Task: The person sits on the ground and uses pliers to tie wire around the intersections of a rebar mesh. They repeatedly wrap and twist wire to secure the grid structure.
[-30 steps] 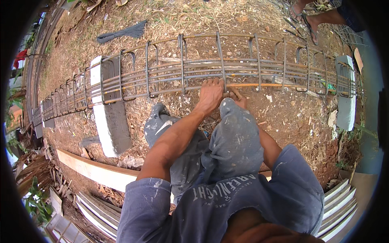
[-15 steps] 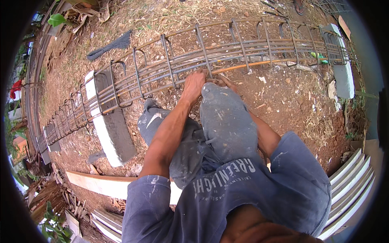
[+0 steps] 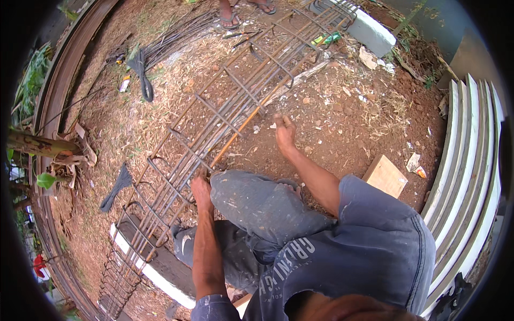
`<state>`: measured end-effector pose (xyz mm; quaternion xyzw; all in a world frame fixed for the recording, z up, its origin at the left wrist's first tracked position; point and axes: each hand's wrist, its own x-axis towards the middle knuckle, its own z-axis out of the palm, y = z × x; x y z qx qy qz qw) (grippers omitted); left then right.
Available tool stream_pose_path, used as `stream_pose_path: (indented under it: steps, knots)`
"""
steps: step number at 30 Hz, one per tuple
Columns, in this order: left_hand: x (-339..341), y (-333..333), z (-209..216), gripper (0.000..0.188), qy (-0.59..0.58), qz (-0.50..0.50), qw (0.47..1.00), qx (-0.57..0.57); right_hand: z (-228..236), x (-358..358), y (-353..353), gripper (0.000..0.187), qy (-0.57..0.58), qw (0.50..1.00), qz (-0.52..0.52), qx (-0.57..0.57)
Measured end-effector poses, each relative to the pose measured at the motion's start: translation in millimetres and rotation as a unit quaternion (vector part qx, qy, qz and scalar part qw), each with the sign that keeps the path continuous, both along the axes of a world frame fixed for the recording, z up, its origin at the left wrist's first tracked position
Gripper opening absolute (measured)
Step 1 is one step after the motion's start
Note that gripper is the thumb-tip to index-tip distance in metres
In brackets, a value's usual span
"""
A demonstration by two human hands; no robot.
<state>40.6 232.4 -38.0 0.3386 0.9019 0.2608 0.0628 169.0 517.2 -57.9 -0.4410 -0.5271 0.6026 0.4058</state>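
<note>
A long rebar cage (image 3: 217,115) of rusty bars and square stirrups runs diagonally from lower left to upper right. My left hand (image 3: 202,192) is at its near side, fingers closed around a bar beside a stirrup, close to my bent knee. One near bar (image 3: 238,134) looks more orange than the others. My right hand (image 3: 286,132) is raised off the cage, to the right of that bar, with its fingers curled together. Whatever it may hold is too small to make out.
Beneath the cage are white-sided concrete blocks (image 3: 369,29). Dark wire bundles (image 3: 116,187) lie beyond it, near loose rods (image 3: 176,37). Another person's sandalled foot (image 3: 229,20) shows at the top. Stacked white-edged boards (image 3: 455,160) and a wooden piece (image 3: 385,176) are on the right.
My view has swung to the right, so the cage now slants more steeply. My right hand has come away from my left hand and the cage; the left stays at the bars.
</note>
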Motion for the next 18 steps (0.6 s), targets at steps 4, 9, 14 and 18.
stream_pose_path:
  steps: [4,9,14,18]
  knots:
    - [4,2,14,0.025,-0.067,0.014,0.998,0.01,33,-33,33,0.042,-0.138,0.988,-0.002,-0.071]
    - [0,-1,-2,0.022,-0.209,0.078,0.951,0.214,9,-57,74,0.042,-0.073,0.989,-0.018,-0.128]
    - [9,-7,22,0.014,-0.132,0.032,0.988,0.076,5,-54,92,0.023,-0.034,0.97,0.112,-0.214]
    - [9,-3,20,0.018,-0.063,0.036,0.993,0.098,-6,-61,83,0.026,-0.011,0.986,0.095,-0.133]
